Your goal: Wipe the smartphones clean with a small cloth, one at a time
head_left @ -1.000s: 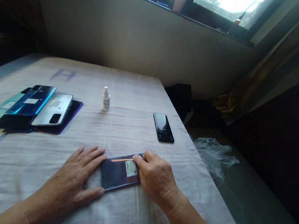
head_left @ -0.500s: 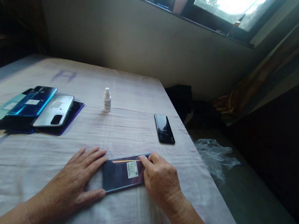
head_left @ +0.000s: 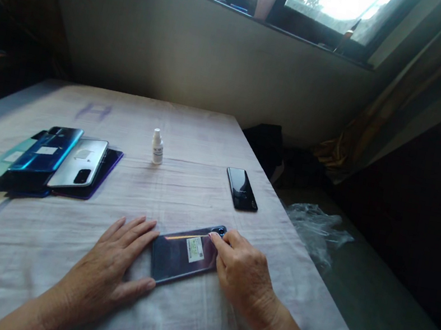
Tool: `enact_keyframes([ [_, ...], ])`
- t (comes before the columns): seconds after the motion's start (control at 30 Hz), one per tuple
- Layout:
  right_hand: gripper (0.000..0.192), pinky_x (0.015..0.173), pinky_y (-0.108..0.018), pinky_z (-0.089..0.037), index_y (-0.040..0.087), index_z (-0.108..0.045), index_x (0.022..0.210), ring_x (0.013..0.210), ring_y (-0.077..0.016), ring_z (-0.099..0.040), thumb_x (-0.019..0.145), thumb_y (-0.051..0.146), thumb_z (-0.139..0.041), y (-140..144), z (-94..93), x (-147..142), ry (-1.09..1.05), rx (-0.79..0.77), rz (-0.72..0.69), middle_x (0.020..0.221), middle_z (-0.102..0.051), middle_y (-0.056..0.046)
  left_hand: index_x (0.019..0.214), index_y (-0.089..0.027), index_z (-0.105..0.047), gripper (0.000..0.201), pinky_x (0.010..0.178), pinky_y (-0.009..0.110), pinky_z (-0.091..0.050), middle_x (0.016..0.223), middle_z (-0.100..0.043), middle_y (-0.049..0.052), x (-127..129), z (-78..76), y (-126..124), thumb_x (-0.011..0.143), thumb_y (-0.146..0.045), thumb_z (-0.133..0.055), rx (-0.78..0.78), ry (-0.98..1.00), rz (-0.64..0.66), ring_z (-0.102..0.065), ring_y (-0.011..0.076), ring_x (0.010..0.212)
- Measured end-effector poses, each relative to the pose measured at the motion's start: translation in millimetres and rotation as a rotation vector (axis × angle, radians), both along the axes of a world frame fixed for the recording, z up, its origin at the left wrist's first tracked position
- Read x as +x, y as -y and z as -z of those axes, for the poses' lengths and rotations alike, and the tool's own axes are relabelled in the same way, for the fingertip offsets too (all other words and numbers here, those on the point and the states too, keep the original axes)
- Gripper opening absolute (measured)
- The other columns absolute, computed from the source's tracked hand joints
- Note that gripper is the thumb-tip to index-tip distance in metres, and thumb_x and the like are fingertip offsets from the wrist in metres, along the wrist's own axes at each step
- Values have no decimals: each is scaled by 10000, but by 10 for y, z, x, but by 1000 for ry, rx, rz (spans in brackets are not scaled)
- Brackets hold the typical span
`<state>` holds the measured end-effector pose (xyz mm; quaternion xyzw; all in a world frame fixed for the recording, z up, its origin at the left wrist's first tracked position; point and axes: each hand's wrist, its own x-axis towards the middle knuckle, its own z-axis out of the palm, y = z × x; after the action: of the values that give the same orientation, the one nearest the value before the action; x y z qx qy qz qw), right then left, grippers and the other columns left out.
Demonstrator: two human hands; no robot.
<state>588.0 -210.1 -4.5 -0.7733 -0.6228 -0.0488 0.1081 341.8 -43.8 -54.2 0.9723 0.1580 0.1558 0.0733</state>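
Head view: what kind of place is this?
Probably a room in a home used as a makeshift workspace, not a workshop. A cloth-covered table stands against a plain wall under a window sill holding a cup, with a curtain to the right. A stack of phones lies on the cloth.

tablecloth [head_left: 218, 130]: matt woven cloth, creased. phone back [head_left: 174, 256] on it: glossy, smooth, paper sticker [head_left: 194, 249]. black phone [head_left: 242, 189] beyond it: glossy glass look. dropper bottle [head_left: 157, 147]: white plastic
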Motion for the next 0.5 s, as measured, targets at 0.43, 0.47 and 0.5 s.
enact_keyframes([
  [0.43, 381, 660, -255, -459, 237, -728, 1173, 786, -178, -650, 874, 86, -547, -29, 48, 23, 40, -12, 16, 941, -696, -61, 1462, -248, -485, 695, 1183, 574, -287, 1525, -504, 101, 3, -19, 7, 871, -578, -640, 0, -1, 2, -458, 361, 1397],
  [0.47, 385, 661, -252, -458, 239, -726, 1177, 783, -176, -648, 872, 84, -548, -26, 56, 23, 37, 2, -10, 935, -695, -59, 1460, -246, -486, 695, 1180, 575, -292, 1524, -506, 101, 3, -25, 8, 871, -582, -640, 5, 1, 3, -460, 361, 1396],
  [0.5, 395, 663, -251, -459, 240, -724, 1184, 783, -175, -648, 870, 80, -548, -18, 62, 32, 32, 14, -24, 928, -694, -56, 1461, -245, -484, 696, 1178, 575, -295, 1524, -505, 100, 1, -27, 10, 874, -585, -636, 10, 4, 4, -460, 360, 1396],
])
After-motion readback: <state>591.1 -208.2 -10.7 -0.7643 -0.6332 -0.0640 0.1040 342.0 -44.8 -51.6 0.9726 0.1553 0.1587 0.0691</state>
